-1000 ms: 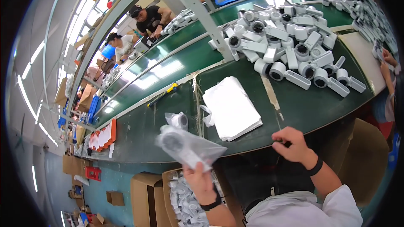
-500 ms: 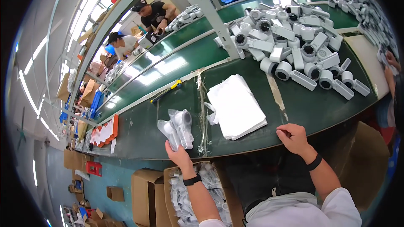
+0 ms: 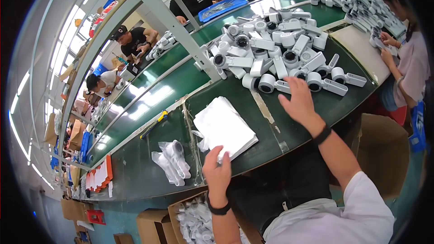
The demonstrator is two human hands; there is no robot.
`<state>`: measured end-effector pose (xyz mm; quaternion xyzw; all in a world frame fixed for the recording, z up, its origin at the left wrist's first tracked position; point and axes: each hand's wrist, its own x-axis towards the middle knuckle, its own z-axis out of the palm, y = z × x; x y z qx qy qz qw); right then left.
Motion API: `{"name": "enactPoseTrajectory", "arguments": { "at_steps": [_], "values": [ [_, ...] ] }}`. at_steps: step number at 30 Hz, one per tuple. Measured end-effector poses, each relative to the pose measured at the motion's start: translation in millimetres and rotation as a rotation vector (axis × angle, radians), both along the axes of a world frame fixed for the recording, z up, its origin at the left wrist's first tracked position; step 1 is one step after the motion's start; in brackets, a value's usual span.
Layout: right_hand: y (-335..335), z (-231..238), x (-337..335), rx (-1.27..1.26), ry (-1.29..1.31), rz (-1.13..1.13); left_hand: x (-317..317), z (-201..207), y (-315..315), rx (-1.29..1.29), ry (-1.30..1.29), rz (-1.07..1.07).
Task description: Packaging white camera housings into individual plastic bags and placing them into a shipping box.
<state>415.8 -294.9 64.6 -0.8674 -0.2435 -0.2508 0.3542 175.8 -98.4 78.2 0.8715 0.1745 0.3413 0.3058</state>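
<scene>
My right hand (image 3: pixel 298 101) reaches over the near edge of a large pile of white camera-like units (image 3: pixel 280 49), each with a round head and a flat arm. Its fingers are apart. The fingertips overlap the arm of one unit; I cannot tell whether they touch it. My left hand (image 3: pixel 218 171), thumb and fingers spread, holds nothing by the lower corner of a stack of thin white bags or sheets (image 3: pixel 224 126). Left of that stack, two units in clear plastic bags (image 3: pixel 172 162) lie side by side on the green table (image 3: pixel 140 171).
A yellow-and-black cutter (image 3: pixel 154 124) lies by the table's back rail. Below the edge stands an open carton of bagged units (image 3: pixel 196 221). A metal post (image 3: pixel 181 31) rises behind the stack. A co-worker (image 3: pixel 407 63) handles units at right; others work across the green conveyor (image 3: pixel 149 95).
My left hand has let go of the bagged units and moved right to the white stack. My right hand has opened and reached forward to the pile. The view has shifted right.
</scene>
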Motion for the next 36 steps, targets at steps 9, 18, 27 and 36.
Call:
{"name": "enactPoseTrajectory", "arguments": {
  "at_steps": [9, 18, 27, 36],
  "values": [
    [4, -25, 27, -0.581, 0.159, -0.05, 42, -24, -1, 0.366, 0.296, 0.123],
    [-17, 5, -27, 0.71, 1.141, 0.619, 41, -22, 6, 0.294, 0.039, 0.145],
    [0, 3, -124, 0.882, 1.192, 0.685, 30, -19, -67, -0.633, -0.157, 0.047],
    [17, -5, -130, 0.925, 1.144, 0.556, 27, -28, -84, -0.919, -0.245, -0.015]
  ]
}}
